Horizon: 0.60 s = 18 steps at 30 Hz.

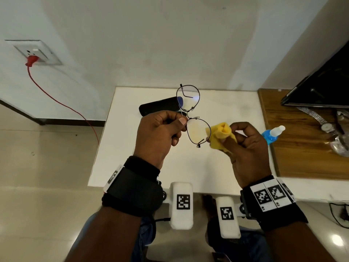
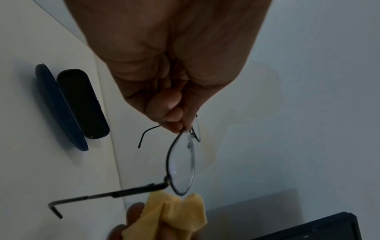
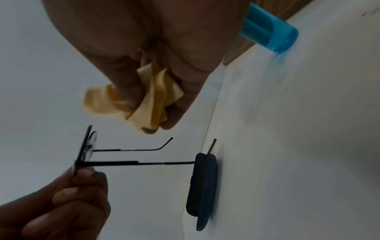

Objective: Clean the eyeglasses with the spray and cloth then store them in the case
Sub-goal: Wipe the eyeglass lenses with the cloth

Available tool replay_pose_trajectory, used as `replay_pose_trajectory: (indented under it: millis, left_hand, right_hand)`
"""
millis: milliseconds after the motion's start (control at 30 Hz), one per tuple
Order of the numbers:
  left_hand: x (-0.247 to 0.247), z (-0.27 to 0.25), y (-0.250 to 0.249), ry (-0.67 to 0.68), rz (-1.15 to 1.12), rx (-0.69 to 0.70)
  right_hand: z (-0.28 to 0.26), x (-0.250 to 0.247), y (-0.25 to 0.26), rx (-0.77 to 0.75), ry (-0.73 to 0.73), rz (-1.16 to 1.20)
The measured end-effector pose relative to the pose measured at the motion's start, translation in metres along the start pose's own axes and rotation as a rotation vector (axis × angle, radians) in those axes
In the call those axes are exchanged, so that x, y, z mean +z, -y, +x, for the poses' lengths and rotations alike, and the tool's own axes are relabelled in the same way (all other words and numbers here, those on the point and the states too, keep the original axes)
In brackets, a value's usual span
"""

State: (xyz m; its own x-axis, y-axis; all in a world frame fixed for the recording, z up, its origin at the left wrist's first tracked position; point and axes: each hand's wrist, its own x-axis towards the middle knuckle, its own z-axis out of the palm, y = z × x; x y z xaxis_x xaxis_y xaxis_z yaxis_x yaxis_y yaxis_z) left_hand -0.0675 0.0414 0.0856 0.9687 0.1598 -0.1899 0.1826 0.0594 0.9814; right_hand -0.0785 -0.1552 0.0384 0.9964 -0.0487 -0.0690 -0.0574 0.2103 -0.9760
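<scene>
My left hand [image 1: 160,133] pinched the eyeglasses [image 1: 193,115] at the bridge, long axis pointing away from me, while my right hand [image 1: 245,146], clutching the bunched cloth [image 1: 221,134], sat just right of the nearer lens.

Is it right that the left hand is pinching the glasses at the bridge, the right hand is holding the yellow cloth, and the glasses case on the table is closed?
Not quite: the case is open, lid folded back, as the left wrist view shows. The rest holds: the left hand pinches the glasses at the bridge, and the right hand holds the yellow cloth.
</scene>
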Motion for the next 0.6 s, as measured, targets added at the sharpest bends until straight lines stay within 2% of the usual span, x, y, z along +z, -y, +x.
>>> replay_pose_trajectory:
  millis: [100,167,233,433,567,600]
  left_hand:
    - [0.002,-0.001,0.003,-0.003,0.039,-0.010]
    - [0.004,-0.001,0.006,-0.004,0.076,-0.014]
    - [0.006,-0.001,0.009,0.004,0.128,-0.008]
    - [0.006,-0.004,0.012,0.002,0.339,0.049]
    - [0.009,-0.005,0.013,-0.017,0.321,0.057]
    - [0.011,-0.005,0.013,-0.020,0.322,0.068]
  right_hand:
    - [0.000,0.005,0.006,-0.291,-0.129,-0.323]
    - [-0.002,0.011,0.012,-0.510,-0.130,-0.526]
    - [-0.004,0.019,0.016,-0.646,-0.101,-0.677]
    - [-0.010,0.028,0.004,-0.748,0.152,-1.005]
    - [-0.005,0.028,0.011,-0.742,0.030,-1.004]
    - [-0.006,0.031,0.011,-0.746,0.052,-1.010]
